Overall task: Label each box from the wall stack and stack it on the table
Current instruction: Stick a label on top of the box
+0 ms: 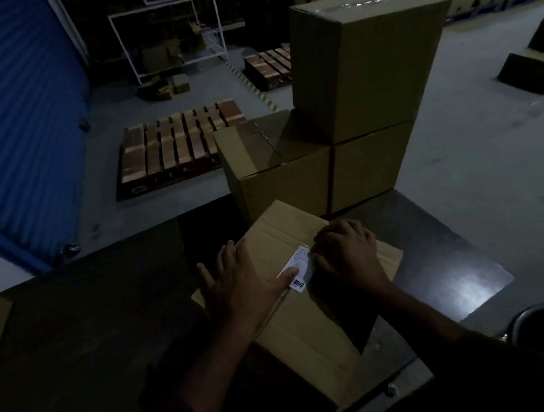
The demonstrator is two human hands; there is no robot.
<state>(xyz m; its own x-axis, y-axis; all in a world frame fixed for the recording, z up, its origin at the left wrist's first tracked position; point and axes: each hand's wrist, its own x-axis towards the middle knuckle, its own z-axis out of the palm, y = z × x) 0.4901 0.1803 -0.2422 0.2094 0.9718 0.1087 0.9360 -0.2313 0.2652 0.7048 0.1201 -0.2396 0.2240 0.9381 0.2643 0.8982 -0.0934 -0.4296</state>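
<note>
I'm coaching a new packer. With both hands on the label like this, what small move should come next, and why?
Probably smooth the label flat. The left hand has a finger on its near end, and the right hand is at its far edge, so it looks placed on the box but perhaps not fully pressed down.

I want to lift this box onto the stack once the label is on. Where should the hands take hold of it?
Grip the box by its two opposite side walls, low down, one hand from each side. Its top is flat with no handle showing, and the label sits there under the left hand and right hand, so coming from the sides probably spares it.
</note>
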